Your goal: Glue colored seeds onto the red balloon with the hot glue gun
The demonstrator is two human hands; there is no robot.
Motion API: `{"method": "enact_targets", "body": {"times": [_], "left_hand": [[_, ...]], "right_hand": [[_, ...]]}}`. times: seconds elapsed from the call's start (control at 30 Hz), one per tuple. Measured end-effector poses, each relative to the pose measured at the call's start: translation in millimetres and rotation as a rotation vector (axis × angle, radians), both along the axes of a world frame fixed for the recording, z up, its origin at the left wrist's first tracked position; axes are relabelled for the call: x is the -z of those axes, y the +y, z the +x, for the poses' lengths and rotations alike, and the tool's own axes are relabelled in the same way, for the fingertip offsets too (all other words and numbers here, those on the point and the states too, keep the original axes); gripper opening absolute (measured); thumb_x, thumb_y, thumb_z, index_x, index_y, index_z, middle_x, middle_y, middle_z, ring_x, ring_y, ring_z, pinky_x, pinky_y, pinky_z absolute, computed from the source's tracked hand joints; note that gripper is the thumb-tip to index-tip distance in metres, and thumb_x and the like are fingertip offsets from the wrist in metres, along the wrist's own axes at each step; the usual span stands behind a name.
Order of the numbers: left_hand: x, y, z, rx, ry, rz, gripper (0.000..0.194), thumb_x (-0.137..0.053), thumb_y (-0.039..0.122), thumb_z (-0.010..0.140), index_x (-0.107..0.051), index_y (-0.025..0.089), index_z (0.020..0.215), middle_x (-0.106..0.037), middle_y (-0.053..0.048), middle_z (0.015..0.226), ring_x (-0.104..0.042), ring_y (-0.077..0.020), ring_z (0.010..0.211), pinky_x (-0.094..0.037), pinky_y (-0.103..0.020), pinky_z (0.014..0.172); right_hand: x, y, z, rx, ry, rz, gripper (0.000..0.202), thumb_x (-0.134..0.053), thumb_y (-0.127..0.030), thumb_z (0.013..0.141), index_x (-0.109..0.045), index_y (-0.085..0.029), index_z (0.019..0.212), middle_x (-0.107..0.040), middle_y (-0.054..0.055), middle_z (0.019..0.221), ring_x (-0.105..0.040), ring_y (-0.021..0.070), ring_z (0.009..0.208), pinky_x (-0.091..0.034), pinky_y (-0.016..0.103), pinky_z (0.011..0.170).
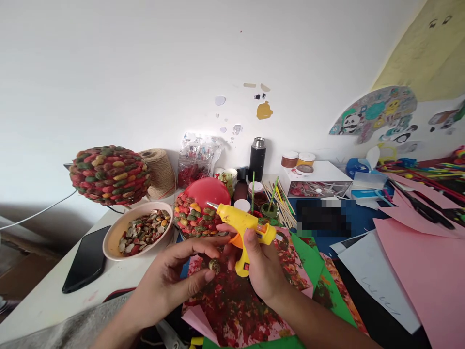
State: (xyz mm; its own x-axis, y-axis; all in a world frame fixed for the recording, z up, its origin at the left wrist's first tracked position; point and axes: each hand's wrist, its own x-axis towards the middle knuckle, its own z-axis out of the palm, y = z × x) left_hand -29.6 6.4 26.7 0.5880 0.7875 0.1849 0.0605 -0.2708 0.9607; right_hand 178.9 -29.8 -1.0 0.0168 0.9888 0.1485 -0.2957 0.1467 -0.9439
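- Glue gun (238,218), yellow with an orange trigger, is hovering above a paint-smeared sheet (241,310) in the person's right hand (267,274), its metal nozzle pointing left and slightly up, in front of the red balloon (214,190).
- The right hand is closing around the handle, thumb pressing along the near side and fingers reaching around the front by the trigger.
- The left hand (174,278) is curling partly open, with thumb and fingertips pinching a small, rough, brownish-green shell (214,265) just beside the glue gun's handle.
- Red, green, orange and brown peanut-like pieces (198,218) are covering the balloon's lower part, while its smooth red top is showing bare.
- A round ball (111,175), coated in similar colored pieces, is standing at left, near a spool of twine (159,174).
- A pale bowl (109,238) is holding loose shells (143,235) below the ball, with a black phone (86,261) lying beside it on the white tabletop (39,308).
- A black flask (257,160) with a silver top is standing against the wall behind the balloon, and thin wooden sticks (288,213) are lying to its right.
- Paint jars (289,159) are sitting on a white box (319,175), while black scissors (421,207) are resting on pink paper (428,281) at far right.
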Motion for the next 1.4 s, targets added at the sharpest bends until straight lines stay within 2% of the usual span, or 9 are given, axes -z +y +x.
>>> {"method": "enact_targets", "body": {"times": [0.13, 0.3, 0.53, 0.73, 0.93, 1.17, 1.27, 1.33, 1.4], "left_hand": [[2.3, -2.7, -1.3, 0.028, 0.024, 0.048, 0.017, -0.083, 0.033, 0.097, -0.084, 0.026, 0.112, -0.083, -0.013, 0.136, -0.075, -0.0346, 0.134, -0.061, -0.044, 0.112], [3.9, -7.7, -2.1, 0.071, 0.156, 0.186, 0.018, -0.080, 0.030, 0.098, -0.085, 0.030, 0.116, -0.087, -0.009, 0.124, -0.084, -0.0270, 0.105, -0.066, -0.035, 0.098], [5.4, -5.5, -6.1, 0.003, 0.151, 0.156, 0.018, -0.079, 0.036, 0.099, -0.084, 0.028, 0.114, -0.077, -0.015, 0.147, -0.076, -0.0363, 0.131, -0.062, -0.045, 0.109], [10.4, -5.1, -6.7, 0.016, 0.140, 0.147, 0.020, -0.076, 0.034, 0.102, -0.082, 0.028, 0.121, -0.069, -0.015, 0.158, -0.063, -0.0379, 0.149, -0.057, -0.048, 0.118], [13.0, -4.9, -8.4, 0.008, 0.144, 0.152, 0.019, -0.077, 0.035, 0.101, -0.082, 0.025, 0.116, -0.067, -0.017, 0.159, -0.065, -0.0373, 0.147, -0.058, -0.043, 0.116], [-1.6, -10.8, 6.9, 0.180, 0.233, 0.160, 0.015, -0.080, 0.024, 0.093, -0.086, 0.027, 0.107, -0.066, -0.014, 0.159, -0.073, -0.0385, 0.137, -0.064, -0.044, 0.106], [-5.2, -15.7, 6.8, 0.293, 0.242, -0.029, 0.014, -0.083, 0.021, 0.089, -0.087, 0.026, 0.102, -0.065, -0.014, 0.161, -0.084, -0.0350, 0.113, -0.070, -0.036, 0.083], [-3.7, -15.3, 1.8, 0.341, 0.159, -0.167, 0.013, -0.086, 0.023, 0.089, -0.088, 0.026, 0.101, -0.071, -0.016, 0.155, -0.087, -0.0302, 0.092, -0.070, -0.033, 0.072], [-0.7, -8.8, -5.1, 0.258, -0.044, -0.191, 0.012, -0.088, 0.028, 0.089, -0.088, 0.025, 0.101, -0.078, -0.018, 0.143, -0.086, -0.0275, 0.083, -0.070, -0.035, 0.072]], "right_hand": [[3.2, -1.6, -3.3, 0.009, -0.047, 0.001, 0.084, -0.056, -0.095, 0.092, -0.086, -0.019, 0.110, -0.076, 0.011, 0.077, -0.070, 0.0245, 0.064, -0.060, 0.036, 0.060], [5.4, -4.5, -6.5, 0.004, -0.189, 0.140, 0.072, -0.054, -0.088, 0.099, -0.086, -0.025, 0.093, -0.079, 0.010, 0.085, -0.076, 0.0287, 0.081, -0.063, 0.039, 0.075], [1.6, 2.6, 3.5, 0.123, -0.115, 0.023, 0.082, -0.054, -0.091, 0.097, -0.088, -0.019, 0.113, -0.067, 0.004, 0.064, -0.062, 0.0196, 0.056, -0.050, 0.029, 0.051], [-2.4, 5.8, 5.8, 0.127, -0.068, 0.019, 0.081, -0.056, -0.092, 0.095, -0.089, -0.020, 0.115, -0.074, 0.008, 0.081, -0.064, 0.0181, 0.060, -0.052, 0.029, 0.053], [1.8, 4.0, 2.5, 0.107, -0.038, 0.017, 0.079, -0.059, -0.091, 0.096, -0.088, -0.020, 0.115, -0.071, 0.005, 0.075, -0.063, 0.0155, 0.056, -0.048, 0.025, 0.050], [3.7, 7.8, -0.8, 0.162, -0.004, 0.054, 0.073, -0.062, -0.086, 0.097, -0.087, -0.018, 0.107, -0.067, 0.002, 0.076, -0.060, 0.0126, 0.053, -0.050, 0.025, 0.051], [0.1, 11.4, 3.0, 0.184, -0.012, 0.035, 0.076, -0.062, -0.088, 0.095, -0.086, -0.016, 0.105, -0.069, 0.003, 0.074, -0.060, 0.0132, 0.055, -0.050, 0.024, 0.051], [-3.2, 13.2, 6.8, 0.219, -0.016, 0.038, 0.078, -0.062, -0.089, 0.095, -0.086, -0.016, 0.105, -0.069, 0.003, 0.074, -0.060, 0.0125, 0.054, -0.048, 0.023, 0.050], [-5.4, 13.7, 9.5, 0.236, -0.016, 0.046, 0.078, -0.061, -0.089, 0.095, -0.086, -0.016, 0.105, -0.067, 0.002, 0.072, -0.059, 0.0117, 0.052, -0.045, 0.022, 0.047]]}}
